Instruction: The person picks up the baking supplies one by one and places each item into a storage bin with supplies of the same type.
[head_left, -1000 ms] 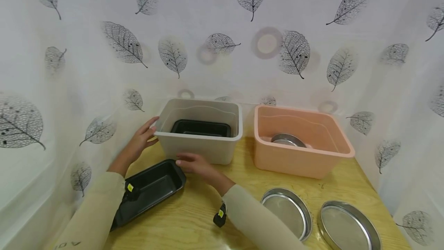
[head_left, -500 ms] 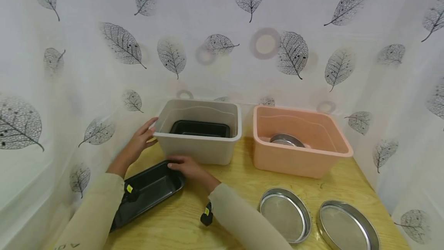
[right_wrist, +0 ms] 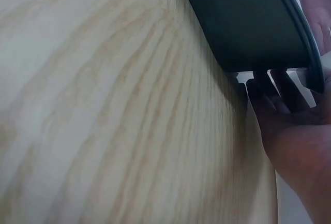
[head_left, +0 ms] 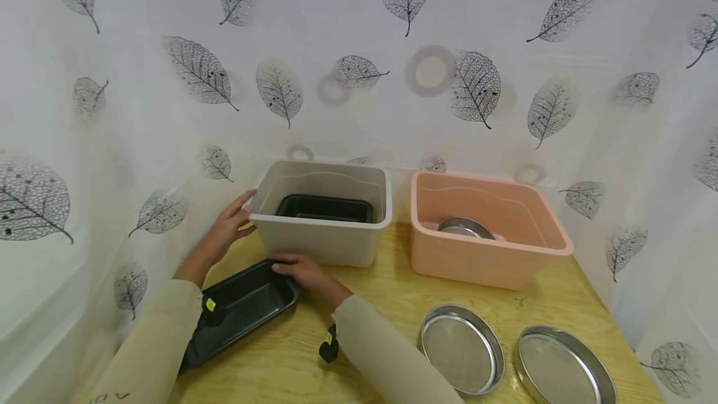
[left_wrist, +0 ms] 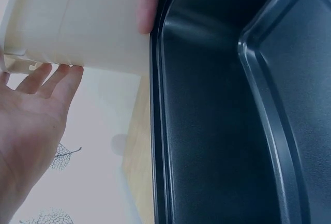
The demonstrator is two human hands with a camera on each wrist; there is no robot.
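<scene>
A black loaf pan (head_left: 255, 301) lies slanted on the left of the wooden table, partly covered by my left sleeve. My right hand (head_left: 305, 274) grips its far right end, thumb inside the rim and fingers outside; in the right wrist view those fingers go round the end of the loaf pan (right_wrist: 248, 22). My left hand (head_left: 221, 235) touches the left side of a beige plastic bin (head_left: 316, 240). In the left wrist view the left hand's fingers (left_wrist: 66, 87) lie nearly straight under the bin's rim. Another black pan (head_left: 288, 204) sits inside the bin.
A pink plastic bin (head_left: 471, 259) stands right of the beige one, with a round metal pan (head_left: 467, 226) inside. Two more round metal pans, one nearer (head_left: 462, 351) and one farther right (head_left: 563, 366), lie at the front right. A leaf-patterned curtain (head_left: 359, 123) encloses the table.
My right hand has moved left along the front of the beige bin and taken hold of the loaf pan's rim. The left hand has stayed at the bin.
</scene>
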